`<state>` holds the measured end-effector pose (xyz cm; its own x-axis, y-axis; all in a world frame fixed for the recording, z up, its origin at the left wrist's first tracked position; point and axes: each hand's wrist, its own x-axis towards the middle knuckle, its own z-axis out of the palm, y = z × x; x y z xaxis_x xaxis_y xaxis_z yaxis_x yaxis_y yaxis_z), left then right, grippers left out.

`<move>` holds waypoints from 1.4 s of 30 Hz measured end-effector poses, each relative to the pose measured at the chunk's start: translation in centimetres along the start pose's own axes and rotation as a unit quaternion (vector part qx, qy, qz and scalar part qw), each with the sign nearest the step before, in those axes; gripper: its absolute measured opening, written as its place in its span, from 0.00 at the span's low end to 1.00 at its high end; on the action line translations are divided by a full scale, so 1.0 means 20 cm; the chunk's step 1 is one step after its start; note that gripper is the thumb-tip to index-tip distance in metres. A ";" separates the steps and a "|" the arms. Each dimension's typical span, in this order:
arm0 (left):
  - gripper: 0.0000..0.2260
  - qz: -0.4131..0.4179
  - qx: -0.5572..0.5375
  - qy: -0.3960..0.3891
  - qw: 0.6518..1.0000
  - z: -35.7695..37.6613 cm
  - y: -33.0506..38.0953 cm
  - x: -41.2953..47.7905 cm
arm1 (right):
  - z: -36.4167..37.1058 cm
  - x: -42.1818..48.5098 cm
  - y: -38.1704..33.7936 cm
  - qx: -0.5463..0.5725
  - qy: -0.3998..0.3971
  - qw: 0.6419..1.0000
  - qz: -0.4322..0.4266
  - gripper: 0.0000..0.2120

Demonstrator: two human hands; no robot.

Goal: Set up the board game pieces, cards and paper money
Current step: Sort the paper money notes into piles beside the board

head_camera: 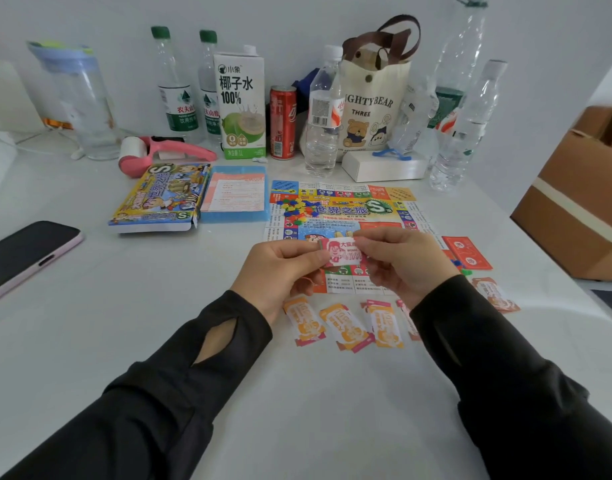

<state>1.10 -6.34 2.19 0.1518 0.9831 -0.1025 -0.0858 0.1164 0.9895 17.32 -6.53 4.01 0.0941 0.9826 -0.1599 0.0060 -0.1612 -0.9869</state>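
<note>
Paper money (341, 253) sits pinched in my left hand (283, 268) and right hand (401, 261); orange piles (346, 327) lie at the board's (384, 216) six o'clock, pieces (295, 207) unsorted at eleven.

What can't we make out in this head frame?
All head view:
- Red note stack: count and full print hidden by the left hand and right hand pinching it.
- Game board: near part behind both hands; print too small.
- Plastic pieces: too small to count.
- Pink-edged note pile: partly covered by the right sleeve.
- Phone: cut by the left edge.
</note>
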 end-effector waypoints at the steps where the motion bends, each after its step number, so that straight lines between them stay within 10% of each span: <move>1: 0.05 0.006 -0.001 -0.003 1.000 0.00 0.00 -0.01 | 0.00 -0.01 0.00 0.014 -0.004 1.000 0.022 0.05; 8: 0.06 0.067 0.082 0.018 0.994 0.02 0.02 -0.04 | -0.03 -0.02 0.00 0.072 -0.074 0.992 0.076 0.06; 15: 0.08 0.145 0.168 0.078 0.972 0.01 0.02 -0.05 | -0.01 -0.05 -0.01 -0.221 -0.059 0.972 -0.060 0.07; 24: 0.07 0.062 0.016 -0.056 0.996 0.01 0.04 -0.06 | -0.02 -0.05 -0.01 0.000 -0.121 0.993 0.015 0.12; 36: 0.13 0.077 0.161 0.028 0.983 0.04 0.00 -0.05 | -0.03 -0.05 -0.03 -0.236 -0.095 0.965 -0.070 0.08; 42: 0.08 0.077 0.164 0.004 0.983 0.06 0.00 -0.06 | -0.03 -0.05 -0.03 -0.176 -0.053 0.977 -0.105 0.06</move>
<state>2.11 -7.73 2.52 0.1547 0.9867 0.0509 0.2162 -0.0840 0.9727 17.72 -7.51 4.76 -0.0501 0.9984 0.0260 0.3576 0.0423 -0.9329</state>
